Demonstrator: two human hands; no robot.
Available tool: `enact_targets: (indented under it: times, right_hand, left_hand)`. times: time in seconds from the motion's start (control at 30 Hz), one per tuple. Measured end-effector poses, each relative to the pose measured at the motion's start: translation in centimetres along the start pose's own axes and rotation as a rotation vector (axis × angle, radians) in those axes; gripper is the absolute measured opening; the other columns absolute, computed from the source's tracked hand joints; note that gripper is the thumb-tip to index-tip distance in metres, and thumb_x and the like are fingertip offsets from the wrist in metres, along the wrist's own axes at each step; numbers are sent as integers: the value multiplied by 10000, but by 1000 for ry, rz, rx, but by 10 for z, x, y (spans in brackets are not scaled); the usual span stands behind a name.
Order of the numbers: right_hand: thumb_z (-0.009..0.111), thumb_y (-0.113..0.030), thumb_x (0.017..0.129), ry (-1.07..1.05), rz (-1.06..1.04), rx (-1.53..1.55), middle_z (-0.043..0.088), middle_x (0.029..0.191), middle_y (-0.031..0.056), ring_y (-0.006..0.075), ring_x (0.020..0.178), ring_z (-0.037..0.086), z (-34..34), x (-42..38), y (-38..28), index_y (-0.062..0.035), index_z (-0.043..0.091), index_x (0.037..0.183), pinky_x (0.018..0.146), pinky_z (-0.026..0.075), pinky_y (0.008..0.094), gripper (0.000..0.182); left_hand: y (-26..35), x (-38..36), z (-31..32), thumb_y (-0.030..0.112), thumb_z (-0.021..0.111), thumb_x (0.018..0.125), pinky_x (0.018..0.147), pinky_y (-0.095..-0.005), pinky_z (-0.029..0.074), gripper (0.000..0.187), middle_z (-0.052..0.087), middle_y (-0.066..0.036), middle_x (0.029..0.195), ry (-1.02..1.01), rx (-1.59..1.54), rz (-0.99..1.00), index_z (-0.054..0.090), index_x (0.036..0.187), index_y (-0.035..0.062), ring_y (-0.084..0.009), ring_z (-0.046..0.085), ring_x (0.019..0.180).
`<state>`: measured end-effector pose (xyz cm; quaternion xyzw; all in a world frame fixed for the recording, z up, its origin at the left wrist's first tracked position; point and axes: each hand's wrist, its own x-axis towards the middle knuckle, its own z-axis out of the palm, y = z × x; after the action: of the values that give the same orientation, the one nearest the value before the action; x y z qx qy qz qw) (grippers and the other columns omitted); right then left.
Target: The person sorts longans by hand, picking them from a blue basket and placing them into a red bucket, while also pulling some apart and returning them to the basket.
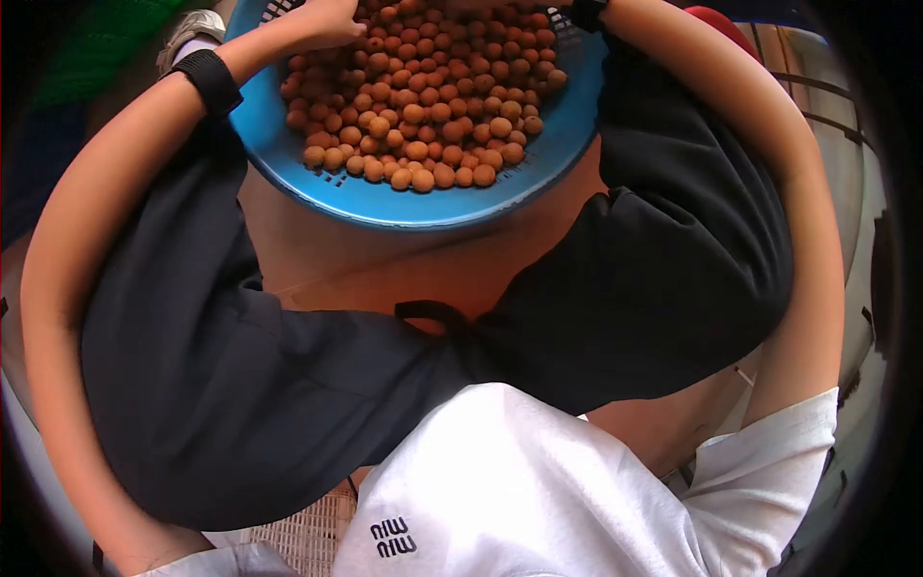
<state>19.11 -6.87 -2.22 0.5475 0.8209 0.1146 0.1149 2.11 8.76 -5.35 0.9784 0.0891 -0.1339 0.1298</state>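
A wide blue plastic basket (404, 216) holds a heap of round brown longans (418, 106). My left hand (332, 21) is over the basket's far left part, touching or just above the fruit. The top edge of the view cuts off most of its fingers, so what it holds, if anything, is hidden. My right hand lies mostly beyond the top edge, at the far side of the heap. Its wrist, with a black band (586, 12), crosses the basket's far right rim.
My legs in black trousers (663, 279) spread to both sides of the basket. Below it is a brownish floor (385, 274). Part of a woven seat (303, 529) shows beneath me. A shoe (197, 29) is at the upper left, near green material (106, 48).
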Motion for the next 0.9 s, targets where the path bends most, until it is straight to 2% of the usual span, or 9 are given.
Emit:
enact_targets:
  times: [0.03, 0.13, 0.17, 0.27, 0.37, 0.47, 0.57, 0.77, 0.9]
  right_hand:
    - [601, -291, 733, -137, -170, -174, 525, 995, 225, 287, 868, 540, 3, 8, 1, 66, 526, 965, 687, 461, 359, 433]
    - [590, -314, 753, -366, 292, 579, 517, 1035, 238, 330, 897, 539, -10, 17, -26, 69, 529, 972, 730, 450, 366, 446]
    - [569, -325, 772, -443, 208, 500, 501, 1081, 244, 358, 875, 551, -21, 18, -31, 62, 535, 997, 734, 451, 367, 449]
    - [535, -299, 782, -605, 100, 462, 600, 866, 204, 286, 743, 579, -26, 27, -33, 44, 577, 964, 635, 445, 362, 391]
    - [508, -274, 790, -688, 135, 616, 602, 693, 156, 249, 659, 559, -37, 32, -33, 62, 597, 882, 590, 422, 353, 360]
    - [544, -501, 756, -653, 45, 653, 597, 978, 176, 263, 836, 594, -9, 34, -55, 15, 551, 1054, 666, 507, 373, 596]
    - [525, -381, 772, -545, 93, 1045, 588, 833, 151, 248, 736, 561, 5, 28, -55, 38, 576, 958, 626, 452, 355, 461]
    - [521, -361, 787, -1031, 273, 1291, 542, 968, 150, 253, 833, 524, -1, 33, -52, 14, 550, 986, 731, 417, 336, 425]
    - [518, -348, 797, -1158, 334, 1293, 512, 1059, 150, 256, 899, 500, -1, 39, -56, -2, 532, 1004, 801, 394, 324, 403]
  left_hand:
    - [4, 1, 0, 235, 578, 721, 910, -452, 355, 609, 354, -305, 1182, -6, -21, -81, 346, 1214, -37, -444, 409, 1048]
    - [7, -3, -13, 188, 577, 713, 847, -444, 397, 451, 402, -245, 1129, -121, -39, -103, 437, 1096, -2, -412, 466, 978]
    - [4, -2, -9, 187, 556, 732, 832, -419, 408, 410, 434, -221, 1097, -133, -51, 0, 461, 1087, 8, -376, 480, 969]
    - [16, -3, -7, 236, 496, 786, 809, -329, 422, 292, 548, -162, 952, -338, -241, 135, 566, 973, 23, -256, 532, 930]
    - [33, -21, 5, 251, 482, 800, 827, -344, 416, 333, 542, -147, 952, -418, -269, 257, 522, 1045, 30, -260, 531, 943]
    - [48, -31, -2, 283, 446, 812, 863, -398, 397, 492, 331, -202, 1219, -484, -180, 90, 331, 1234, 59, -342, 437, 1084]
    - [45, -32, 5, 276, 422, 806, 915, -433, 352, 562, 208, -233, 1279, -456, -323, 51, 218, 1294, 87, -403, 341, 1162]
    - [58, -36, 6, 285, 374, 794, 926, -409, 330, 553, 266, -219, 1253, -387, -183, -57, 233, 1286, 79, -381, 326, 1169]
    - [43, -25, 5, 290, 408, 767, 851, -373, 368, 524, 364, -194, 1181, -514, -417, 55, 314, 1224, 52, -293, 396, 1084]
